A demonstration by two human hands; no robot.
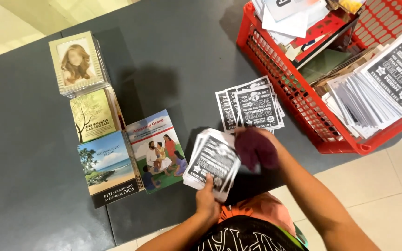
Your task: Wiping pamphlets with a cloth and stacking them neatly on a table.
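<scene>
My left hand [207, 200] grips a thick stack of black-and-white leaflets [212, 161] from below, just above the near edge of the dark table [33, 186]. My right hand [256, 148] is blurred and hovers at the stack's right edge, touching its top leaflets; whether it holds one I cannot tell. A small fanned pile of the same leaflets [251, 106] lies on the table just beyond my right hand.
A red plastic basket [275, 83] at the right holds papers, books and a large fanned stack of leaflets [382, 83]. At the left lie stacks of colourful booklets: a portrait one [76, 62], a tree one [93, 116], a beach one [108, 167] and an illustrated one [157, 148]. Tiled floor is below right.
</scene>
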